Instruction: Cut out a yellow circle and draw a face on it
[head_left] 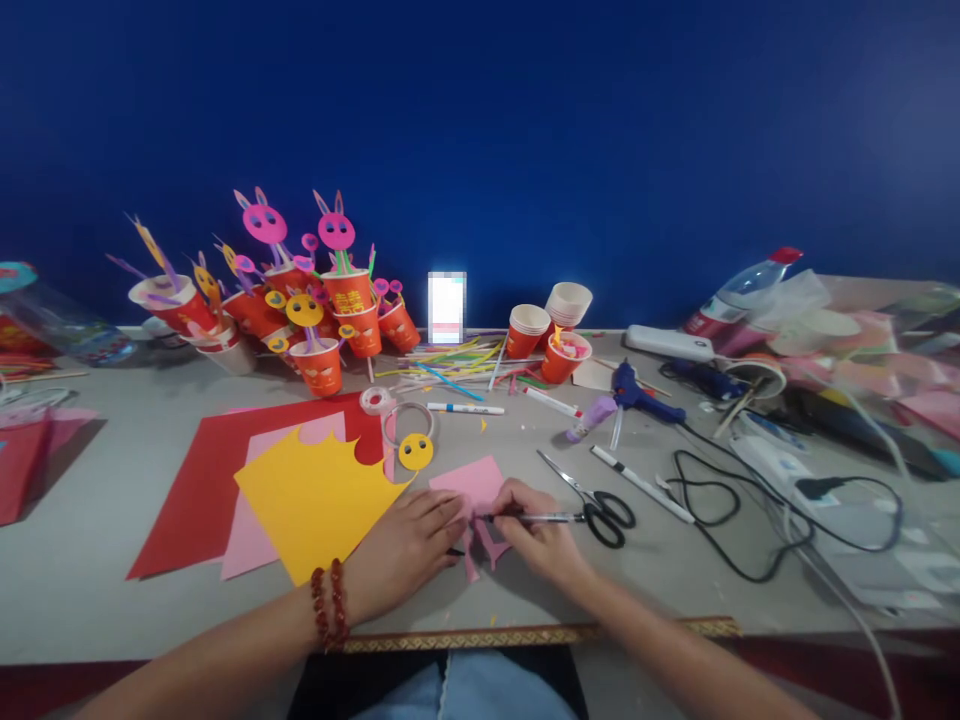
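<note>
My right hand (541,535) is closed round a pen (551,517), its tip end over a cut piece of pink paper (474,478). Flat across the left part of that paper lies my left hand (412,545), fingers stretched out, a beaded bracelet at its wrist. The paper's near edge is cut into uneven strips. Just right of my right hand, scissors (592,500) with black handles lie on the table. A yellow disc (415,451) with two dark eye spots rests beyond my left hand, beside a roll of tape (409,412).
Yellow paper (322,500) and red paper (180,500) lie at left. Behind them stand red paper cups (319,370) with bunny-like figures. A blue glue gun (645,395), its black cord (739,525) and a power strip (795,485) are at right. A lit phone (447,307) leans against the wall.
</note>
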